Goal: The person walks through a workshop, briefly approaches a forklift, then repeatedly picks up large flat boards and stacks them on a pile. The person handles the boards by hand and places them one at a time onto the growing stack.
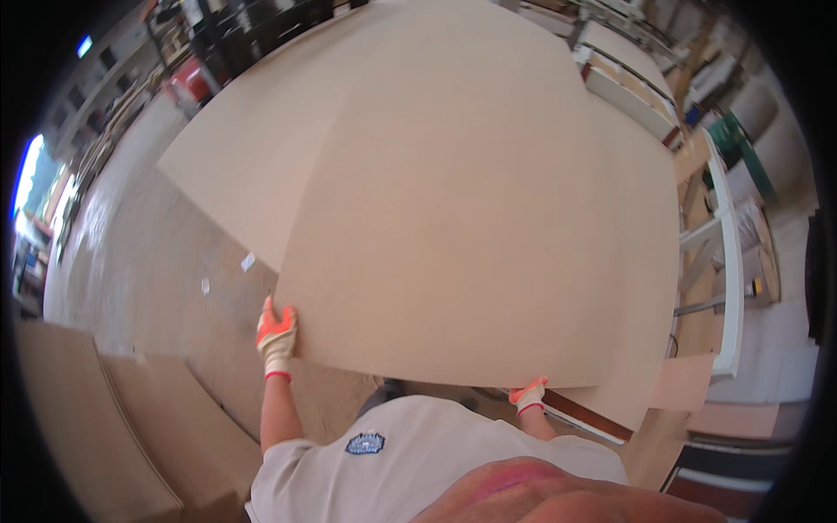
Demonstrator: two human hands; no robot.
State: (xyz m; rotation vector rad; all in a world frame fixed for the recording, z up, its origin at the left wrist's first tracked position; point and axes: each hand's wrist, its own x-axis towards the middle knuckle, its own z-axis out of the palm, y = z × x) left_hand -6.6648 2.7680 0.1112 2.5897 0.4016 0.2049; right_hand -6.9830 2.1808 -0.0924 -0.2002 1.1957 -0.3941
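A large beige board spreads out in front of me, its near edge close to my body. At its near left corner my left hand, in a white glove with orange coating, grips the edge with the thumb pointing up along the side. My right hand, gloved the same way, holds the near edge toward the right, its fingers partly hidden by the board. Under this board a second beige sheet juts out on the left at an angle. More sheet surface shows along the right side.
Brown boards stand at the lower left. On the right is a white metal frame, with a green object behind it. Dark machinery and a red object are at the far left. Paper scraps lie on the concrete floor.
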